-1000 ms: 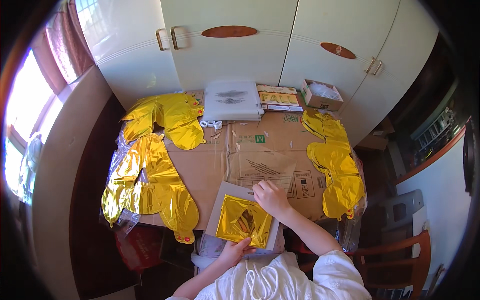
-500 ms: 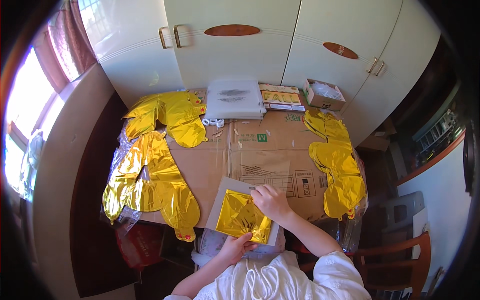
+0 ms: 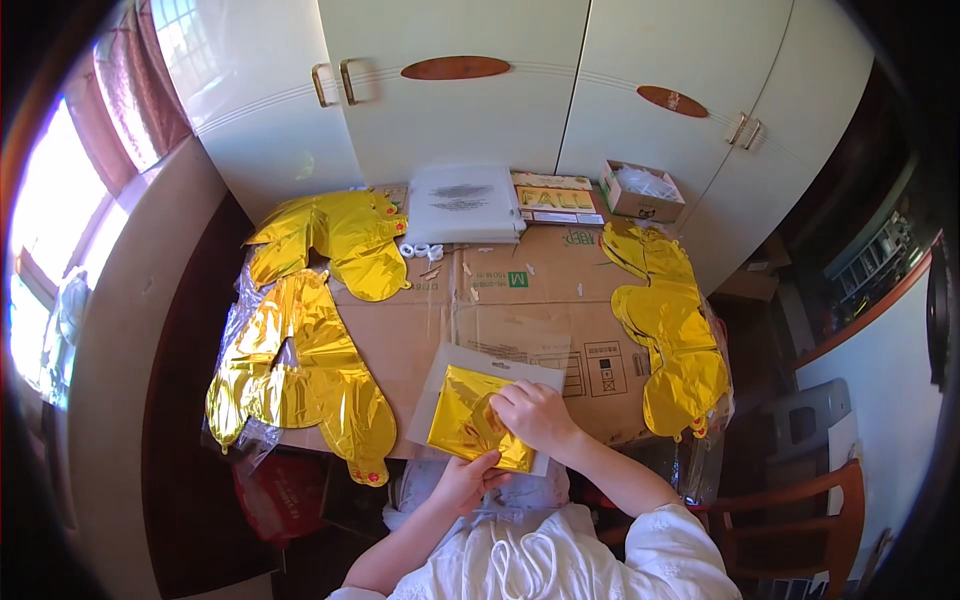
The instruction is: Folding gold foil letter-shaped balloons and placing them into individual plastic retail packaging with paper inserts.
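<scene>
A folded gold foil balloon [image 3: 462, 408] lies flat on a frosted, see-through plastic bag [image 3: 424, 412], held near the table's front edge. My left hand [image 3: 474, 482] grips the lower edge of the balloon and bag, thumb on top and the other fingers mostly underneath. Curled over the balloon's right part, my right hand [image 3: 538, 414] is closed, with its fingertips against the foil. Whether those fingertips pinch the foil or only press it is hard to see.
Flat gold foil balloons [image 3: 315, 350] lie on the left of the cardboard-covered table [image 3: 400, 345], others [image 3: 680, 340] on the right. Along the back are a stack of frosted bags [image 3: 462, 205], white ribbon rolls [image 3: 421, 251], a printed card [image 3: 556, 198] and a small box [image 3: 642, 192].
My right hand has moved from the balloon's upper right corner down and inward over the foil. My left hand keeps its grip on the lower edge.
</scene>
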The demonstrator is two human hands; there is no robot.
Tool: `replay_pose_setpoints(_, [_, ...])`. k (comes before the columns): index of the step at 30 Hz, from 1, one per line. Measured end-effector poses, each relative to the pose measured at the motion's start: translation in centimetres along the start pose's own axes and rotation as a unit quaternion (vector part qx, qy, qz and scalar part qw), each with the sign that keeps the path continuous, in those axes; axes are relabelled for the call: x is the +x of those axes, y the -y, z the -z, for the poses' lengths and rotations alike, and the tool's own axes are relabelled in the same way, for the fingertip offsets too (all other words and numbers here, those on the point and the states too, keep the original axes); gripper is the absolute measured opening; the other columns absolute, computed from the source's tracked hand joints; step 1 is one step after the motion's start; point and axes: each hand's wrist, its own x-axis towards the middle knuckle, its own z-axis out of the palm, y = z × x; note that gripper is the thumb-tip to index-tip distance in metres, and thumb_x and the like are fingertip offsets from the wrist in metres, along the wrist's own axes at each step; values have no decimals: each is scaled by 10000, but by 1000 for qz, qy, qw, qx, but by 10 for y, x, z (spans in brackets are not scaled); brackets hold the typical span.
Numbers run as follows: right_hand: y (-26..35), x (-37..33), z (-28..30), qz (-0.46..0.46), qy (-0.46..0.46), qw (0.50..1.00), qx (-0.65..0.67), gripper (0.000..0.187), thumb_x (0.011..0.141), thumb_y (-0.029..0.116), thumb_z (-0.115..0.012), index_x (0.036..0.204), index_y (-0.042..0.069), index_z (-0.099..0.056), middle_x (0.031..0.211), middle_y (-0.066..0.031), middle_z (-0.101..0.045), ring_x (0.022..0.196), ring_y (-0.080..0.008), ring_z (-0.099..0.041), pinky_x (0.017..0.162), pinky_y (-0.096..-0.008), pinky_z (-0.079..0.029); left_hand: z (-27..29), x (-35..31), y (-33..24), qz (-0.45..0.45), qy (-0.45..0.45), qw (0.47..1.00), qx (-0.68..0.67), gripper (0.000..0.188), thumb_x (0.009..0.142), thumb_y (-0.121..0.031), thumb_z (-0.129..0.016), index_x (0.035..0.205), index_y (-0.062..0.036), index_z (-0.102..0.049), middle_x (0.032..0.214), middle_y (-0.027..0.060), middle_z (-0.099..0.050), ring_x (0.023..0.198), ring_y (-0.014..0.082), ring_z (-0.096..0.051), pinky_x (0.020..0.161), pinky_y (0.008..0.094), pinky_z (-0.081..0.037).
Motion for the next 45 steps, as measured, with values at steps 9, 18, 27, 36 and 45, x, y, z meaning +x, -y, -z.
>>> replay_pose_setpoints(9, [14,5,9,30,14,999,-26,52,732,163,-624,743,142,-577,740,13,-542,747,-154,-596,610,-295,-504,-5,6,-19,15,-12,1000,19,274,980,-65,-530,1251,-38,-501,1098,103,-657,923,208,-689,732,318,-599])
replay_pose_setpoints(18, [11,-1,5,-2,29,999,-32,55,740,167,-622,735,147,-571,731,14,-538,737,-150,-595,606,-297,-501,-1,-10,-23,22,-27,999,19,286,1014,-206,-500,1145,43,-548,1053,159,-681,950,239,-691,790,331,-583])
replay_pose_setpoints(27, [21,2,1,16,26,1000,1,49,735,163,-621,727,134,-582,737,2,-555,736,-151,-602,572,-294,-511,-5,0,-26,-17,-51,992,113,230,1030,-163,-462,1116,26,-561,1035,136,-680,931,221,-695,759,283,-580])
replay_pose_setpoints(36, [25,2,4,24,5,1000,6,42,728,157,-622,731,125,-595,753,6,-560,747,-146,-592,565,-288,-505,-19,16,-34,-24,-52,992,117,192,1020,-133,-476,1101,7,-579,1030,90,-646,938,180,-663,824,311,-570])
replay_pose_setpoints(45, [26,2,5,6,-21,1000,-20,51,733,164,-628,762,130,-604,758,18,-551,761,-133,-584,567,-282,-490,-19,27,-34,-52,-35,994,88,183,1021,-137,-481,1092,-5,-586,1021,70,-639,938,169,-657,813,315,-572])
